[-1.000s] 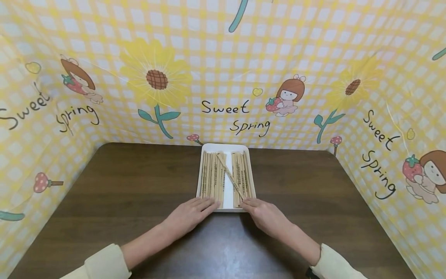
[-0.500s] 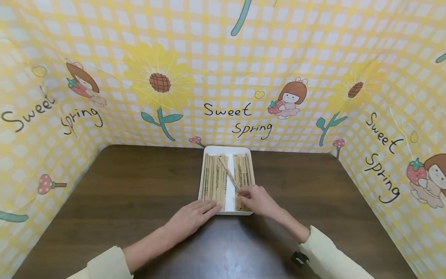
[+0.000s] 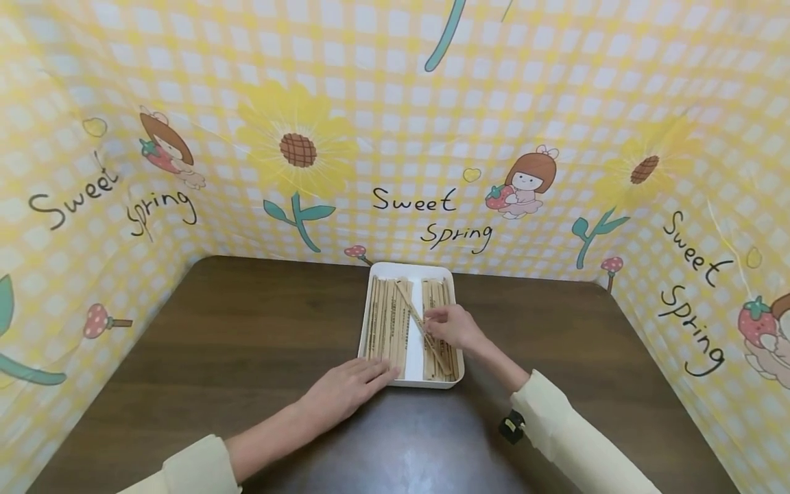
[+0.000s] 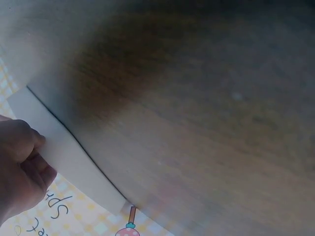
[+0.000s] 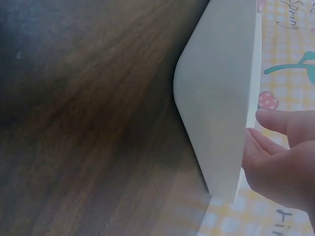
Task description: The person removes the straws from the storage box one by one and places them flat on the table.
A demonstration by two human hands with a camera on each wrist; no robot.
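Observation:
A white tray (image 3: pixel 411 383) holds two rows of slim tan sticks with dark print, a left row (image 3: pixel 387 322) and a narrower right row (image 3: pixel 435 295). One loose stick (image 3: pixel 409 305) lies aslant from the left row across the white gap onto the right row. My left hand (image 3: pixel 348 387) rests over the tray's near left corner, its fingertips on the near ends of the left row. Above the right row, my right hand (image 3: pixel 455 326) has its fingertips beside the middle of the slanted stick. Thumb (image 5: pixel 275 119) and fingers stand apart in the right wrist view; the tray wall partly hides the fingertips.
The tray stands on a dark brown wooden table (image 3: pixel 271 322) near its far edge. A yellow checked cloth (image 3: pixel 407 137) with printed flowers and figures encloses the back and both sides. A small black device (image 3: pixel 511 427) is at the right sleeve.
My right hand has moved from the near end of the slanted stick up to its middle. My left hand stays on the tray's near left corner. The head view has shifted slightly.

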